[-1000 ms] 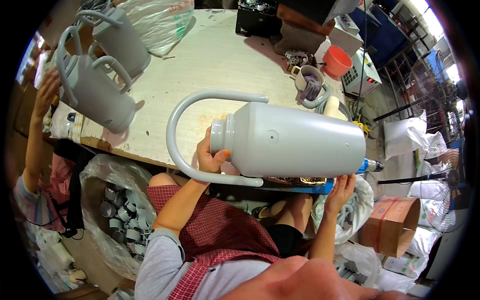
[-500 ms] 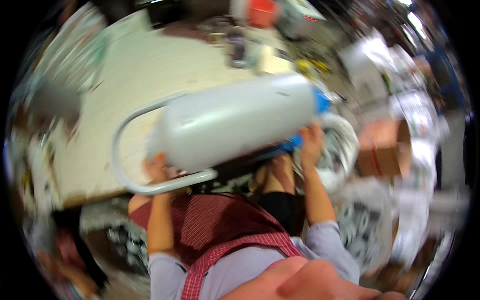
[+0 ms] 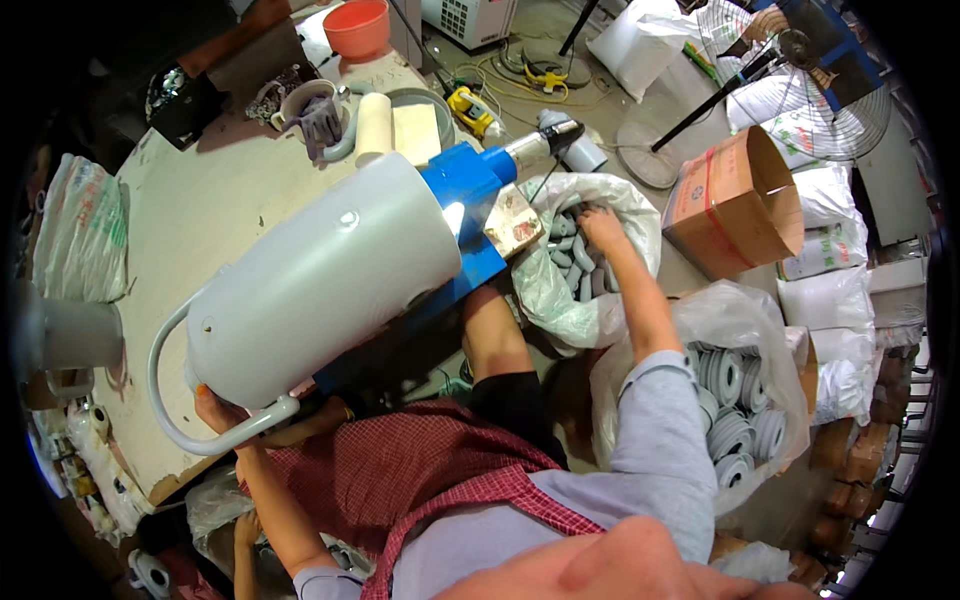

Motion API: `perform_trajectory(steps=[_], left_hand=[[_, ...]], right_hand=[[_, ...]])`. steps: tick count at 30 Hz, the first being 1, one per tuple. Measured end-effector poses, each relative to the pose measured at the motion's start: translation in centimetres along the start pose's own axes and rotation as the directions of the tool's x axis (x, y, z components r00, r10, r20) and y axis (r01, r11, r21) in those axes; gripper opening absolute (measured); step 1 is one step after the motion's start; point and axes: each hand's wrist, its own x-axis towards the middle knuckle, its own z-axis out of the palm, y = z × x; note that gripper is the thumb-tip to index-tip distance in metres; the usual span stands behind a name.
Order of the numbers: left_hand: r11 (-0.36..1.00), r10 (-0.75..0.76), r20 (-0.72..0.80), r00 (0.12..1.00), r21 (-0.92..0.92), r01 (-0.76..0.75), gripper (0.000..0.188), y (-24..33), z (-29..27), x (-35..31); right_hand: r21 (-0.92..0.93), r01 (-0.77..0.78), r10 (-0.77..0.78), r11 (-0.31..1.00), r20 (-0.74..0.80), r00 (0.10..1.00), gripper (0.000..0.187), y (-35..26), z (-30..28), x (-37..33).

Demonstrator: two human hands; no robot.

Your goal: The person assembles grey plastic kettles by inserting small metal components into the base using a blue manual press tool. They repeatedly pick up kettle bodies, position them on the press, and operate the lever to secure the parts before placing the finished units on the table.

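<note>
A large pale grey plastic barrel (image 3: 320, 270) lies aslant across the table corner, its upper right end against a blue metal fixture (image 3: 465, 190). A curved grey tube (image 3: 160, 375) loops around its lower left end. My left hand (image 3: 220, 412) grips that end from below, beside the tube's rounded tip; some fingers are hidden under the barrel. My right hand (image 3: 603, 230) reaches into a white plastic bag (image 3: 635, 200) of curved grey plastic parts (image 3: 575, 260). Its fingers are apart and touch the parts, their tips partly hidden.
Beside my right arm stands a clear bag (image 3: 765, 310) of grey ringed parts. Beyond are an open cardboard box (image 3: 710, 215) and a standing fan (image 3: 790, 60). The table (image 3: 165, 235) carries a mug (image 3: 310, 100) and an orange basin (image 3: 357, 30). Another person's arm (image 3: 245, 555) shows lower left.
My right hand has left the barrel's right end and moved into the bag of grey parts. The barrel now slants more steeply, against the blue fixture; my left hand stays at its lower end.
</note>
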Motion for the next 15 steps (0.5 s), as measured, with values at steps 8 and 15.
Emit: perform_trajectory(steps=[8,15], left_hand=[[0.998,0.014,-0.054,0.998,-0.056,-0.017,0.055,-2.6,-1.1,-0.5],[0.999,0.003,-0.110,0.994,0.048,0.002,0.045,-4.8,0.1,0.5]], right_hand=[[0.567,0.111,0.259,0.816,-0.530,0.808,0.030,-1.7,-15.3,-8.3],[0.454,0.644,0.065,0.615,-0.844,0.533,0.019,-12.0,-27.5,-10.5]])
